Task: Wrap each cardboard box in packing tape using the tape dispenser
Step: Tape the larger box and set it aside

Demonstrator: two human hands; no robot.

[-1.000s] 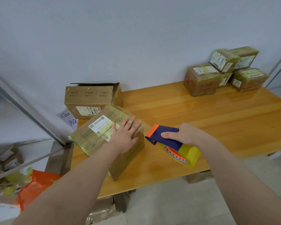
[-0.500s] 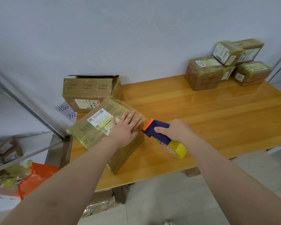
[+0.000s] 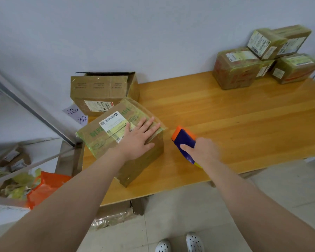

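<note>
Teller: Grips, two entries. Left hand (image 3: 138, 140): fingers straight, pressed flat on top of the taped box (image 3: 105, 142). Right hand (image 3: 202, 151): curled round the tape dispenser (image 3: 185, 140), blurred.

Checker: Largest item?

Teller: Table (image 3: 244, 124), one, wooden, set against the wall.

Checker: Boxes, counted?

Teller: Seven on the table. One taped box at the near left corner, under the left hand, with a white label (image 3: 113, 122) on top. One open box (image 3: 102, 91) just behind it, flaps up. Five stacked boxes (image 3: 235, 70) at the far right, as far as I can count, all taped and labelled, well apart from the hands.

Checker: Smaller lots?

Teller: Orange bag (image 3: 45, 188), one, on the floor to the left. Tape dispenser, one, blue body with an orange nose, over the table just right of the taped box and not touching it. Shoes (image 3: 194, 242), two, white and perforated, at the bottom edge. Paper note (image 3: 76, 114), one, handwritten, on the wall beside the open box.

Checker: Differences from the earlier record?

Teller: A second ago the yellow roll shows plainly below the right hand; now only a sliver shows. Half a second ago the orange nose sits at the box's corner; now a gap lies between them. Left hand stays flat on the box.
</note>
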